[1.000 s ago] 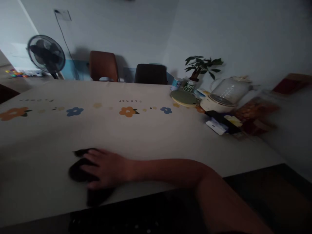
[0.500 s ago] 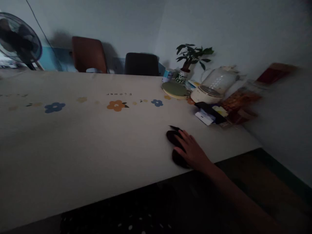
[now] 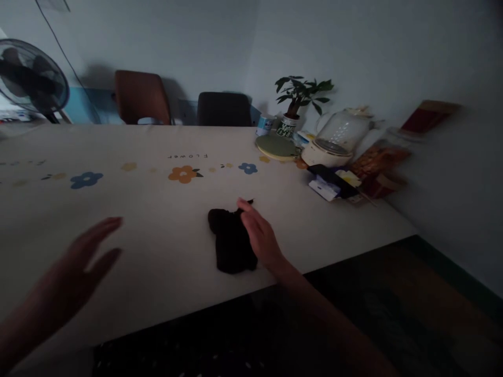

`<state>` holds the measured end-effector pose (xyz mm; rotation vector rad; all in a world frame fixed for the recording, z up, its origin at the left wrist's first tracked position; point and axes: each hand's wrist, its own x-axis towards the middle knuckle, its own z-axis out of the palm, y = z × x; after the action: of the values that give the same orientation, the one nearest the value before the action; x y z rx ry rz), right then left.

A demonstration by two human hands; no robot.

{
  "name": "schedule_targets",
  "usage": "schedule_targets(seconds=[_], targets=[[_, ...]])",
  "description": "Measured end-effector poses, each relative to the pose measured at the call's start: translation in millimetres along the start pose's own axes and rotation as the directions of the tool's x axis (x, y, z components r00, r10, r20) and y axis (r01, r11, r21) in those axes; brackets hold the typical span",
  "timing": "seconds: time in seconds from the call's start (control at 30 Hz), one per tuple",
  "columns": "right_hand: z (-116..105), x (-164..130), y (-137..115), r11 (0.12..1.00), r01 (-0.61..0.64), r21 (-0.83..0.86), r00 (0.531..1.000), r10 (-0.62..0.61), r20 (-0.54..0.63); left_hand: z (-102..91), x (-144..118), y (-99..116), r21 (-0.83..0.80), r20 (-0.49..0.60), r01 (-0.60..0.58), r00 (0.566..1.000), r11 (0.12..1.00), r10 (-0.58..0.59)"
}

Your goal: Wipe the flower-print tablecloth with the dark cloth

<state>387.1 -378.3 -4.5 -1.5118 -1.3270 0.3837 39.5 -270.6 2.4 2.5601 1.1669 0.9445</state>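
Dim table (image 3: 157,220), indistinct black object (image 3: 232,243) partly behind unclenched right hand (image 3: 261,238), blurred left hand (image 3: 69,275) loosely spread

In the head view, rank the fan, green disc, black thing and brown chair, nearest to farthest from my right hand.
From your right hand:
1. Black thing: just left of the hand.
2. Green disc: far part of the table.
3. Brown chair: beyond the table, leftward.
4. Fan: far left.

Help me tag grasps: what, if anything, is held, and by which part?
Nothing appears held: the left hand is open and apart from the black item; the right hand, also open, is at its right edge.
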Motion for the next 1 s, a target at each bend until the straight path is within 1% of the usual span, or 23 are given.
schedule_targets(seconds=[0.03, 0.1, 0.13, 0.17, 0.2, 0.23, 0.3, 0.33, 0.4, 0.47, 0.53, 0.6, 0.67, 0.73, 0.8, 0.87, 0.93, 1.0], targets=[[-3.5, -0.2, -2.3, 0.999, 0.014, 0.052, 0.993, -0.008, -0.115, 12.6, 8.3, 17.4, -0.021, 0.026, -0.078, 0.997, 0.997, 0.078], [-16.7, -4.4, 1.6, 0.992, 0.026, 0.12, 0.95, 0.013, -0.311, 38.6, 25.3, 55.0, -0.071, 0.12, -0.267, 0.954, 0.961, 0.274], [-24.8, -7.9, 6.0, 0.987, 0.013, 0.161, 0.925, 0.049, -0.376, 51.3, 33.2, 73.4, -0.085, 0.175, -0.353, 0.915, 0.932, 0.363], [-33.2, -11.8, 11.0, 0.979, -0.007, 0.205, 0.9, 0.095, -0.425, 63.5, 40.2, 90.6, -0.09, 0.234, -0.411, 0.877, 0.907, 0.42], [-41.2, -15.7, 15.8, 0.969, -0.027, 0.247, 0.872, 0.144, -0.468, 75.1, 46.5, 106.1, -0.087, 0.305, -0.44, 0.842, 0.894, 0.445], [-48.7, -19.4, 19.9, 0.959, -0.04, 0.281, 0.837, 0.186, -0.515, 86.0, 51.9, 119.9, -0.079, 0.389, -0.444, 0.811, 0.893, 0.437], [-61.1, -24.8, 25.3, 0.939, -0.042, 0.34, 0.753, 0.253, -0.608, 106.0, 61.2, 142.5, -0.037, 0.547, -0.398, 0.76, 0.917, 0.352], [-65.8, -26.4, 26.9, 0.923, -0.039, 0.383, 0.716, 0.293, -0.634, 115.1, 65.5, 151.8, -0.011, 0.602, -0.371, 0.739, 0.928, 0.303], [-72.4, -27.4, 29.0, 0.854, -0.04, 0.519, 0.674, 0.407, -0.616, 132.2, 74.5, 167.2, 0.023, 0.662, -0.353, 0.707, 0.935, 0.25], [-76.1, -26.5, 30.4, 0.754, -0.045, 0.655, 0.66, 0.515, -0.547, 149.1, 85.5, 179.7, 0.033, 0.669, -0.361, 0.701, 0.932, 0.247], [-78.7, -25.4, 31.5, 0.678, -0.052, 0.733, 0.642, 0.585, -0.495, 167.0, 99.7, 190.4, 0.018, 0.659, -0.371, 0.703, 0.929, 0.268], [-81.6, -25.0, 32.4, 0.633, -0.055, 0.772, 0.622, 0.627, -0.47, 186.3, 117.2, 200.6, -0.009, 0.631, -0.376, 0.717, 0.927, 0.297], [-85.4, -25.8, 33.5, 0.596, -0.068, 0.8, 0.612, 0.658, -0.439, 206.4, 136.4, 211.4, -0.028, 0.601, -0.373, 0.735, 0.927, 0.314], [-89.2, -27.6, 35.3, 0.571, -0.077, 0.817, 0.618, 0.671, -0.41, 226.3, 154.9, 223.3, -0.038, 0.581, -0.355, 0.753, 0.934, 0.309], [-92.0, -29.9, 38.6, 0.559, -0.084, 0.825, 0.634, 0.669, -0.389, 245.0, 171.2, 235.7, -0.041, 0.559, -0.326, 0.776, 0.944, 0.292], [-93.5, -32.5, 44.0, 0.551, -0.084, 0.83, 0.637, 0.67, -0.381, 261.3, 185.5, 247.2, -0.044, 0.526, -0.302, 0.804, 0.952, 0.279], [-94.4, -35.0, 52.1, 0.546, -0.084, 0.834, 0.63, 0.677, -0.38, 274.6, 198.3, 256.1, -0.047, 0.498, -0.283, 0.825, 0.958, 0.268], [-96.1, -37.4, 62.5, 0.572, -0.069, 0.817, 0.64, 0.654, -0.404, 284.4, 209.8, 261.5, -0.051, 0.489, -0.261, 0.835, 0.964, 0.252]])
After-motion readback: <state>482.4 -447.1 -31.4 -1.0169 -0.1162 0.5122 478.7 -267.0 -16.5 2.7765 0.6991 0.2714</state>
